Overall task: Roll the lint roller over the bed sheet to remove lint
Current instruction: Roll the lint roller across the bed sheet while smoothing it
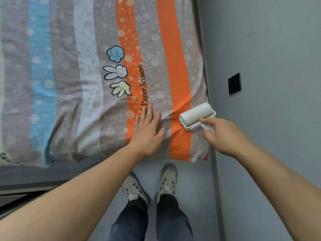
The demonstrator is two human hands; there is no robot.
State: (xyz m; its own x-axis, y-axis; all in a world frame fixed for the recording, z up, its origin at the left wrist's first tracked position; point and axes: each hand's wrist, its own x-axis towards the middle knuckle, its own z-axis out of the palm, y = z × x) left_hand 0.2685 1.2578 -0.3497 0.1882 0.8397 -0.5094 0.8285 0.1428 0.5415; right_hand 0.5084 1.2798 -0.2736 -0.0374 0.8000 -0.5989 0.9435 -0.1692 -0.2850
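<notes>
Two hands | left hand [147, 131] flat on bed sheet [69, 75] | right hand [220, 134] grips lint roller [196, 115]

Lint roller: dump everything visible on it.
The lint roller is white: a wide off-white drum, paper-like, in a plastic frame with a ribbed plastic grip. It lies on the bed sheet near the edge by the wall, one end over an orange stripe, its axis slanted and the grip pointing toward the person. The right hand holds the grip, index finger stretched toward the frame.
</notes>
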